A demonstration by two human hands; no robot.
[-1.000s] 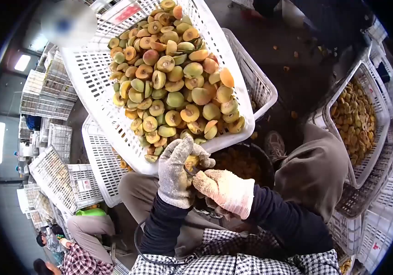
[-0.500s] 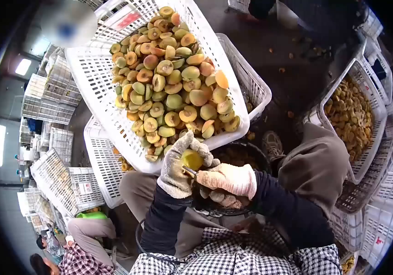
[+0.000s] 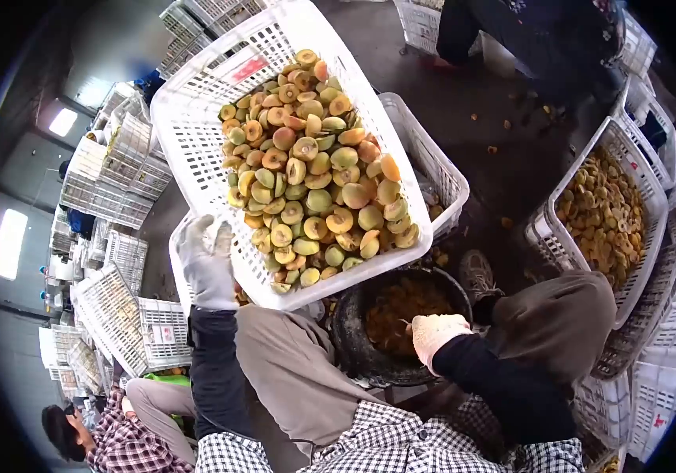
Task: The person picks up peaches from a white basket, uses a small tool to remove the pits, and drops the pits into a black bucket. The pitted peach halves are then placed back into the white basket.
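Note:
My left hand (image 3: pixel 209 264), in a pale glove, is beside the left edge of a large white plastic crate (image 3: pixel 188 158). Its fingers look stretched out and slightly blurred, with no fruit visible in them. The tilted crate holds a heap of halved peaches (image 3: pixel 314 173), green to orange, some with stones showing. My right hand (image 3: pixel 437 337), also gloved, is closed over a black bucket (image 3: pixel 346 347). A thin tip of a small pitting knife (image 3: pixel 407 322) pokes out from it; the handle is hidden. Brownish-orange scraps (image 3: pixel 401 303) lie inside the bucket.
Another white crate (image 3: pixel 539 229) at right holds orange-brown fruit pieces. A lower crate (image 3: pixel 456 193) sits behind the large one. Stacked crates (image 3: pixel 109 169) line the left. A person in a checked shirt (image 3: pixel 129 441) sits lower left; another person (image 3: pixel 543 39) is at the top.
My left hand has moved left, away from my right hand, and the yellow-green peach is no longer visible in it. My right hand has moved right and down over the bucket. The view has shifted.

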